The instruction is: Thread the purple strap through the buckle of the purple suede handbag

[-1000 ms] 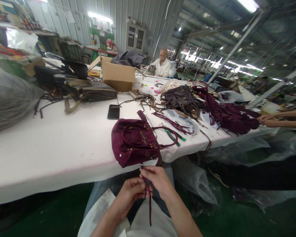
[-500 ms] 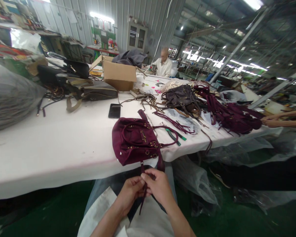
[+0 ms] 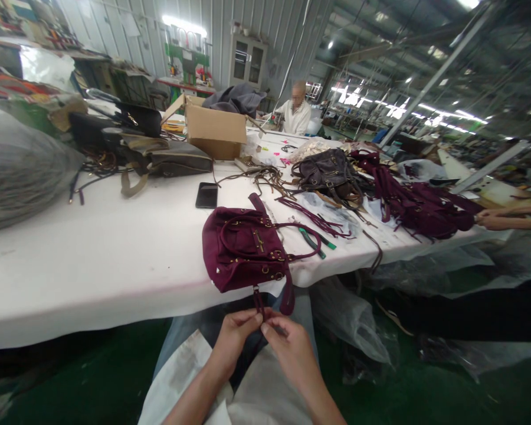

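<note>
A burgundy handbag (image 3: 243, 251) with brass fittings and two loop handles lies on its side at the table's front edge. From its lower end a thin burgundy strap (image 3: 257, 297) hangs down over the edge to my hands. My left hand (image 3: 239, 333) pinches the strap between thumb and fingers. Pressed close beside it, my right hand (image 3: 287, 339) pinches the same strap. The strap's end is hidden behind my fingers. A wider burgundy strap (image 3: 287, 298) dangles just above my right hand, apart from it.
Right of the bag lie green-handled pliers (image 3: 312, 242) and burgundy cords (image 3: 314, 217). A black phone (image 3: 206, 195) rests behind it. Farther back stand a cardboard box (image 3: 216, 131) and a dark bag (image 3: 325, 171). At right, another person's hands (image 3: 491, 219) touch piled burgundy bags (image 3: 425, 209).
The strap's loose end, which hung below my fingers, no longer shows there. My hands have shifted, with the fingertips now meeting at the strap. The handbag lies as before.
</note>
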A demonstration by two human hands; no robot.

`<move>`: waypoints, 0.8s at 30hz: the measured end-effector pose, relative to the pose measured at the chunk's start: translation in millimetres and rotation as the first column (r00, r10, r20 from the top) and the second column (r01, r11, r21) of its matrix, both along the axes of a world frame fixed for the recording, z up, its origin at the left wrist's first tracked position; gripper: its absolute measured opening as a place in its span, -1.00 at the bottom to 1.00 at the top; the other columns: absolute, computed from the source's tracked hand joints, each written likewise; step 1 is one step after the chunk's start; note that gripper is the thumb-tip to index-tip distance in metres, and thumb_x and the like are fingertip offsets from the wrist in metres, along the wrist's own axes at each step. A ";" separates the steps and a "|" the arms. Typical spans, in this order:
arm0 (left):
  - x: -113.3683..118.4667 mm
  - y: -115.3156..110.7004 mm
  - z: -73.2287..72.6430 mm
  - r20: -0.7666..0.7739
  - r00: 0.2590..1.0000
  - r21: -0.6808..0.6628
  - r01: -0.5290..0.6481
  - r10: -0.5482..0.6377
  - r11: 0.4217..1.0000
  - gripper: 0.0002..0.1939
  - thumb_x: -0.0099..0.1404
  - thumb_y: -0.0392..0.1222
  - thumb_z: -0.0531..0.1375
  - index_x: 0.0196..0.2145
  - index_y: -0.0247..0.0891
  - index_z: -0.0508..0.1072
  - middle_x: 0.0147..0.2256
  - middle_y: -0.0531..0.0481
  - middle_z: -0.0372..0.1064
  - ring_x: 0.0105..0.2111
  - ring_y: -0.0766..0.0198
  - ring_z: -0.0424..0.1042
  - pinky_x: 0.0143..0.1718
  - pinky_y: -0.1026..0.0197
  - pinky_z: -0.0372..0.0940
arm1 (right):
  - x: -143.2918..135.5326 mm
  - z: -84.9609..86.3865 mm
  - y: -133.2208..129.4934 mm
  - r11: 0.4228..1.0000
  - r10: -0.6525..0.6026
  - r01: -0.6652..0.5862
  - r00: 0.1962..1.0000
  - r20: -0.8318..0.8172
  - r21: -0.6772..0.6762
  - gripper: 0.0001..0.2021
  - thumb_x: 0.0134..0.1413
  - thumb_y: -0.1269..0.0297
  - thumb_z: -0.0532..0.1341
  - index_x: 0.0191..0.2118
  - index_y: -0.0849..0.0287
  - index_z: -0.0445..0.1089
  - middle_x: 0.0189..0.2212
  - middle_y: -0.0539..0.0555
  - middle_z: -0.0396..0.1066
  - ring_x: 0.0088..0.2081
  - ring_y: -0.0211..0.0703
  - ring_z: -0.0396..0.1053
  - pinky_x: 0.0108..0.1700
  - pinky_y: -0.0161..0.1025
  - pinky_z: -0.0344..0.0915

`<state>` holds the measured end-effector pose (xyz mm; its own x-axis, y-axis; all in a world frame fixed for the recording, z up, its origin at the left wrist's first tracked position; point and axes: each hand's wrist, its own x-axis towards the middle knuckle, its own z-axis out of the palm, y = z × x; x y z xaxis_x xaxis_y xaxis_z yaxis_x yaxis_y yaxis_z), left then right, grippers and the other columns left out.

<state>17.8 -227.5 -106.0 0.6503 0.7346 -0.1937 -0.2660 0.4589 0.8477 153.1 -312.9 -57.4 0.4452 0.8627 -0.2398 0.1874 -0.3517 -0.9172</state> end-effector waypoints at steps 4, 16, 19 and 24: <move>3.5 0.8 0.8 -0.026 0.999 -0.035 -0.025 0.024 0.999 -0.62 0.33 0.04 0.45 -0.01 -0.25 0.73 -0.09 -0.21 0.70 0.03 -0.12 0.57 0.21 -0.02 0.32 | -2.3 -0.9 -3.6 0.999 -0.031 0.029 0.997 -0.070 -0.029 -0.64 0.19 -0.05 0.33 -0.32 0.20 0.53 -0.33 0.13 0.61 -0.20 0.03 0.56 -0.13 -0.18 0.37; 5.4 -1.1 -4.9 0.018 0.999 -0.163 -0.023 0.027 0.986 -0.51 0.34 0.05 0.44 0.08 -0.37 0.67 -0.15 -0.31 0.66 -0.18 0.06 0.50 -0.37 0.23 0.31 | -6.7 -10.9 -2.5 0.996 -0.093 0.087 0.938 -0.333 -0.032 -0.63 0.02 -0.02 0.49 -0.35 0.20 0.50 -0.37 0.06 0.55 -0.24 0.07 0.63 -0.06 -0.10 0.48; 5.7 -0.9 -3.2 0.031 0.999 -0.163 -0.015 0.020 0.987 -0.52 0.34 0.04 0.44 0.06 -0.37 0.68 -0.16 -0.31 0.66 -0.23 0.12 0.48 -0.32 0.21 0.32 | -6.8 -11.1 -3.9 0.994 -0.111 0.104 0.912 -0.395 -0.040 -0.58 -0.05 -0.05 0.54 -0.34 0.21 0.50 -0.37 0.05 0.55 -0.27 0.04 0.63 -0.07 -0.09 0.52; 5.2 2.3 4.4 0.016 1.000 -0.155 -0.014 0.017 0.988 -0.55 0.28 0.04 0.49 -0.02 -0.36 0.72 -0.21 -0.25 0.66 -0.30 0.19 0.47 -0.22 0.18 0.31 | -6.1 -12.9 -4.5 0.982 -0.186 0.180 0.856 -0.482 -0.059 -0.54 -0.16 0.04 0.60 -0.24 0.20 0.50 -0.32 0.05 0.59 -0.34 -0.08 0.59 -0.15 -0.12 0.55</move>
